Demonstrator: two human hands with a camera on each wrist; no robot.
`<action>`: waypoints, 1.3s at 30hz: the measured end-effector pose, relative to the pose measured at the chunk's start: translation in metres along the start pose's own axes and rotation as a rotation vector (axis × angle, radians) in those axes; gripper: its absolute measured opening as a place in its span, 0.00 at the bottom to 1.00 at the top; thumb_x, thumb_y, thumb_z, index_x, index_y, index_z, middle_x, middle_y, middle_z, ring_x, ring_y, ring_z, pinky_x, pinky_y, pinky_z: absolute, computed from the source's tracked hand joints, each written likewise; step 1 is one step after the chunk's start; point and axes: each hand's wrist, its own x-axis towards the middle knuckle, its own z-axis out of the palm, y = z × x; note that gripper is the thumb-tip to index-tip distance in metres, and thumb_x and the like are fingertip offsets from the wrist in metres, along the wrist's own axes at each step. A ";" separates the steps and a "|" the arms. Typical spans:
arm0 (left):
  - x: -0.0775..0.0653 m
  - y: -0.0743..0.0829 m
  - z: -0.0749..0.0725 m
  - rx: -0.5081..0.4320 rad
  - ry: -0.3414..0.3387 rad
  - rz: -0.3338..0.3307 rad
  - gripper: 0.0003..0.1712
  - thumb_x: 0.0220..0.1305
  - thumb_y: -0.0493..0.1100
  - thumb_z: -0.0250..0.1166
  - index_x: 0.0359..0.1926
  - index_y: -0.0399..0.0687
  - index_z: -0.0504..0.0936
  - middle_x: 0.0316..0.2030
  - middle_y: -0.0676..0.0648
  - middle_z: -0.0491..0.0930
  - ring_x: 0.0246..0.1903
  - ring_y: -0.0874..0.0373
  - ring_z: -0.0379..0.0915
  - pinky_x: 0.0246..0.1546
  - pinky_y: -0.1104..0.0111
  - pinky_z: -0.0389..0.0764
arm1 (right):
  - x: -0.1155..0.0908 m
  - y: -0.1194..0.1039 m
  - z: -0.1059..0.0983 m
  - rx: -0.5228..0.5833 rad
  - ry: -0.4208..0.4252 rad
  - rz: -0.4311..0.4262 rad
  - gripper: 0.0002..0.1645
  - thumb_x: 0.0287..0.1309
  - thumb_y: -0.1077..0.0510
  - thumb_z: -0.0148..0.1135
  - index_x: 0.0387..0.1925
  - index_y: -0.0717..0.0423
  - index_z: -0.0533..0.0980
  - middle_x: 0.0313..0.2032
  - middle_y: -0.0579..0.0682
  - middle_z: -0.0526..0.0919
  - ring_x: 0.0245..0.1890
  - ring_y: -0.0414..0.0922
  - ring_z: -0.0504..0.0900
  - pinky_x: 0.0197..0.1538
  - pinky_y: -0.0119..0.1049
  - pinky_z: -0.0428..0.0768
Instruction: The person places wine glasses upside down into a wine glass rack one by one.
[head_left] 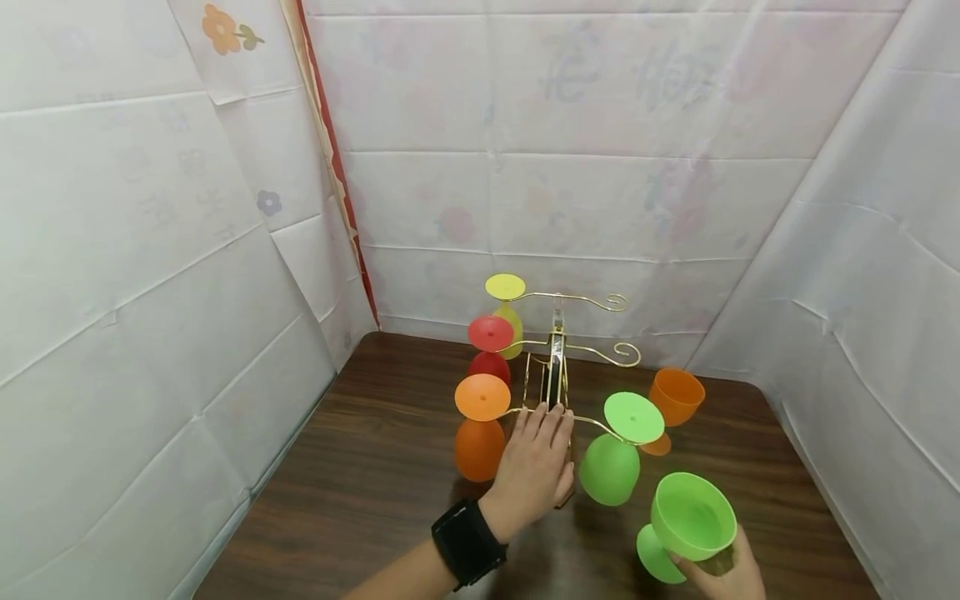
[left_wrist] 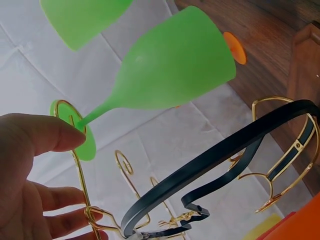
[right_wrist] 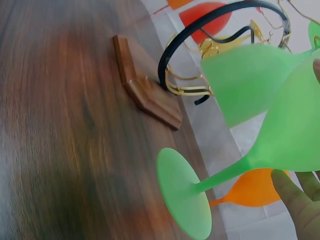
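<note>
My left hand (head_left: 528, 479) rests on the front of a gold wire stemware rack (head_left: 555, 358), fingers stretched toward its lowest arm. In the left wrist view the thumb overlaps the wire beside the foot of a hanging green goblet (left_wrist: 175, 65). With my right hand (head_left: 731, 571) I grip a second green goblet (head_left: 690, 521) round its bowl. It is tilted, mouth up, at the rack's front right. In the right wrist view its foot (right_wrist: 182, 195) points down toward the table. An orange goblet (head_left: 480, 446) hangs upside down left of my left hand.
Behind it on the rack's left side hang a red goblet (head_left: 491, 333) and a yellow goblet (head_left: 506, 287). Another orange goblet (head_left: 675, 400) stands upright at the back right. The rack has a wooden base (right_wrist: 150, 92) on the brown table (head_left: 337, 483). White sheets (head_left: 600, 125) enclose three sides.
</note>
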 end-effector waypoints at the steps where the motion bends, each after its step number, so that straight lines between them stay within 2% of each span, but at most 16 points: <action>1: 0.000 -0.001 0.000 -0.012 -0.005 -0.001 0.35 0.54 0.55 0.65 0.61 0.44 0.71 0.58 0.45 0.73 0.59 0.49 0.67 0.61 0.54 0.66 | -0.002 -0.003 0.001 -0.009 -0.003 0.010 0.48 0.36 0.76 0.71 0.61 0.59 0.60 0.46 0.33 0.73 0.42 0.27 0.74 0.42 0.21 0.74; 5: -0.001 -0.003 -0.002 -0.064 -0.020 -0.004 0.37 0.55 0.56 0.65 0.63 0.43 0.69 0.59 0.45 0.72 0.60 0.49 0.65 0.62 0.54 0.64 | -0.007 -0.013 0.006 -0.047 -0.031 0.017 0.50 0.38 0.74 0.71 0.64 0.60 0.58 0.48 0.33 0.71 0.43 0.27 0.74 0.43 0.22 0.73; 9: -0.002 -0.006 -0.002 -0.123 -0.012 0.000 0.38 0.57 0.56 0.64 0.64 0.43 0.67 0.60 0.44 0.70 0.61 0.49 0.64 0.63 0.54 0.63 | -0.009 -0.022 0.012 -0.027 -0.076 -0.012 0.50 0.38 0.75 0.70 0.64 0.62 0.57 0.49 0.35 0.72 0.44 0.28 0.74 0.44 0.24 0.73; 12: -0.002 -0.010 -0.003 -0.178 0.022 0.014 0.37 0.58 0.55 0.63 0.64 0.43 0.66 0.61 0.44 0.69 0.61 0.49 0.64 0.63 0.55 0.64 | -0.008 -0.028 0.018 0.037 -0.120 -0.045 0.50 0.37 0.77 0.69 0.63 0.65 0.57 0.49 0.38 0.74 0.44 0.32 0.76 0.45 0.26 0.75; 18: -0.008 -0.022 -0.013 -0.436 0.148 0.084 0.37 0.60 0.52 0.62 0.66 0.40 0.63 0.62 0.43 0.66 0.62 0.51 0.62 0.62 0.63 0.66 | -0.009 -0.036 0.031 0.048 -0.181 -0.074 0.47 0.39 0.77 0.67 0.63 0.66 0.57 0.49 0.40 0.75 0.44 0.34 0.77 0.43 0.29 0.77; 21: -0.017 -0.026 -0.019 -0.567 0.170 0.127 0.37 0.65 0.54 0.57 0.68 0.40 0.60 0.63 0.43 0.65 0.61 0.53 0.63 0.60 0.64 0.68 | -0.009 -0.039 0.039 0.058 -0.199 -0.086 0.46 0.38 0.78 0.67 0.62 0.65 0.58 0.48 0.39 0.75 0.44 0.34 0.77 0.42 0.30 0.78; 23: -0.025 -0.027 -0.023 -0.663 0.153 0.139 0.37 0.67 0.57 0.53 0.69 0.40 0.58 0.63 0.43 0.65 0.60 0.53 0.63 0.59 0.63 0.68 | -0.009 -0.042 0.045 0.051 -0.198 -0.120 0.47 0.36 0.78 0.68 0.61 0.66 0.59 0.48 0.40 0.75 0.43 0.34 0.77 0.42 0.30 0.79; 25: -0.033 -0.026 -0.026 -0.766 0.104 0.122 0.37 0.68 0.58 0.52 0.70 0.43 0.56 0.64 0.44 0.64 0.61 0.53 0.63 0.59 0.61 0.69 | -0.008 -0.045 0.052 0.029 -0.199 -0.152 0.49 0.34 0.78 0.70 0.62 0.66 0.59 0.49 0.39 0.74 0.44 0.34 0.77 0.42 0.30 0.78; 29: -0.046 -0.022 -0.030 -0.948 -0.029 0.034 0.41 0.64 0.55 0.59 0.72 0.53 0.52 0.67 0.48 0.61 0.64 0.54 0.59 0.60 0.57 0.67 | -0.004 -0.052 0.064 -0.021 -0.213 -0.200 0.53 0.32 0.75 0.73 0.64 0.62 0.60 0.51 0.42 0.73 0.46 0.34 0.76 0.44 0.30 0.77; 32: -0.052 -0.020 -0.029 -1.049 -0.094 -0.037 0.45 0.59 0.50 0.65 0.72 0.57 0.51 0.68 0.50 0.58 0.65 0.54 0.57 0.61 0.54 0.66 | -0.001 -0.059 0.073 -0.023 -0.252 -0.221 0.53 0.35 0.73 0.74 0.65 0.57 0.60 0.53 0.47 0.73 0.48 0.36 0.75 0.48 0.31 0.75; 35: -0.058 -0.019 -0.028 -1.114 -0.116 -0.090 0.48 0.56 0.49 0.68 0.72 0.58 0.50 0.68 0.50 0.58 0.64 0.54 0.58 0.60 0.54 0.67 | 0.000 -0.067 0.082 -0.011 -0.307 -0.247 0.52 0.38 0.70 0.73 0.66 0.53 0.60 0.55 0.51 0.73 0.51 0.38 0.74 0.51 0.33 0.73; 39: -0.066 -0.019 -0.026 -1.175 -0.117 -0.130 0.50 0.54 0.49 0.70 0.72 0.58 0.51 0.67 0.50 0.59 0.64 0.54 0.59 0.60 0.53 0.67 | 0.000 -0.073 0.095 0.027 -0.368 -0.274 0.52 0.38 0.69 0.74 0.66 0.53 0.60 0.55 0.53 0.73 0.53 0.39 0.74 0.53 0.35 0.72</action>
